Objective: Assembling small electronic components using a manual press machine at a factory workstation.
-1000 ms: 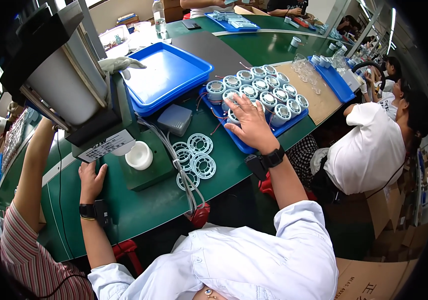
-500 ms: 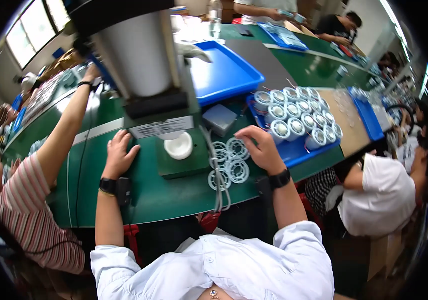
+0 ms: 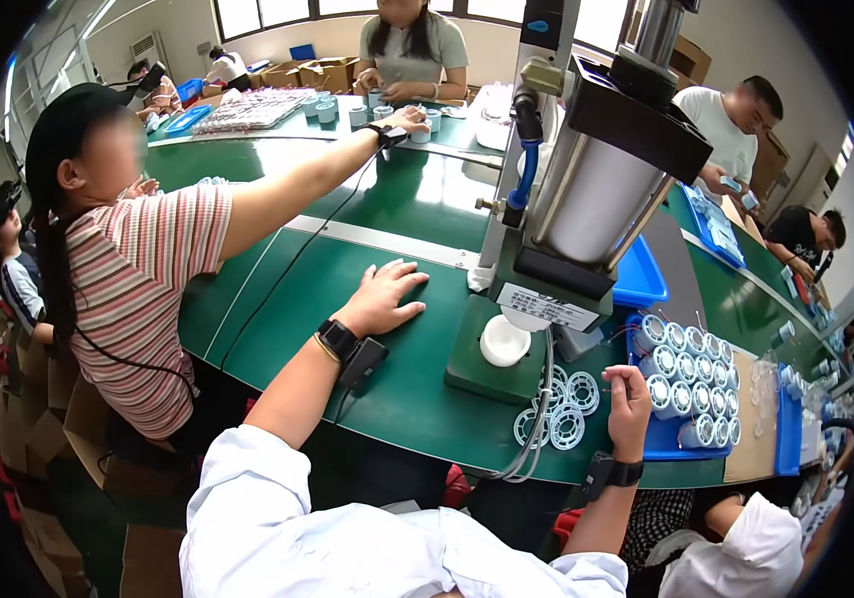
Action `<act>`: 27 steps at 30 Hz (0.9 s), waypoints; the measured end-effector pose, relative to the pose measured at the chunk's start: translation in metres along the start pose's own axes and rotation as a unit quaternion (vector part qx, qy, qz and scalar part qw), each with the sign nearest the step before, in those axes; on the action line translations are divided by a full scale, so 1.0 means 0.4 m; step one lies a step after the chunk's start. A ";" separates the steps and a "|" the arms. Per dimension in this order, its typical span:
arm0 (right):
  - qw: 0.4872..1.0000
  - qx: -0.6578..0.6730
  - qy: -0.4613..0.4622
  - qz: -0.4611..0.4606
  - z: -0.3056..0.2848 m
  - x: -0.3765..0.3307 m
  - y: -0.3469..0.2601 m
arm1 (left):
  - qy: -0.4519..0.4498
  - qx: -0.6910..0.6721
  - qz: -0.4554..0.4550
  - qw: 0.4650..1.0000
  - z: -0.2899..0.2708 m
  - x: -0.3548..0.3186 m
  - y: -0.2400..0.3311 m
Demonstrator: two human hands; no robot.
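Note:
My left hand [image 3: 387, 297] lies on the green table with its fingers spread and nothing under them that I can see. My right hand [image 3: 628, 399] rests at the table, loosely bent and half open, with nothing visible in it. It is between several pale blue plastic rings [image 3: 568, 426] and a blue tray [image 3: 661, 434] of pale blue cylindrical motor-like parts [image 3: 681, 367]. Between my hands stands a press [image 3: 596, 189] with a large cylinder. On its green base [image 3: 477, 377] sits a round white cup-like piece [image 3: 505, 341], apart from both hands.
Grey cables [image 3: 535, 439] hang down beside the rings. Behind the press is another blue tray [image 3: 641, 274]. To my left, a person in a striped shirt [image 3: 138, 269] reaches across the table toward small cylinders [image 3: 432, 120]. More people work at the far tables.
My view has swung to the left, so the press and trays now appear farther right. My left hand stays flat on the table, now farther from the press; my right hand is bent a little more.

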State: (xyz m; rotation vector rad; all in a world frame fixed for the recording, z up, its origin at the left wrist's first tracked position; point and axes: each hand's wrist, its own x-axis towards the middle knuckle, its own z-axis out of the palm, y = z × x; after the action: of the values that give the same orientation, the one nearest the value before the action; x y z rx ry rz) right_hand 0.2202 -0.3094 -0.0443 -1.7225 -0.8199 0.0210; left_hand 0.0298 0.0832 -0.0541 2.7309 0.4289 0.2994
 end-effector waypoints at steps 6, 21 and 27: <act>1.000 -0.008 -0.016 -0.005 -0.004 0.003 -0.004 | -0.013 -0.005 0.005 1.000 -0.005 0.008 0.001; 1.000 -0.002 -0.031 0.006 0.001 0.000 -0.018 | -0.017 -0.016 0.005 1.000 -0.004 0.005 0.000; 0.999 -0.007 -0.041 -0.001 -0.002 -0.001 -0.009 | -0.008 -0.050 0.005 0.999 -0.004 0.004 -0.008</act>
State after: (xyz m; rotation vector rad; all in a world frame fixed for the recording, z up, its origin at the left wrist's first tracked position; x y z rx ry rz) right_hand 0.2186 -0.3101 -0.0411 -1.7428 -0.8836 0.0859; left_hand 0.0300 0.0873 -0.0535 2.6373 0.3851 0.2934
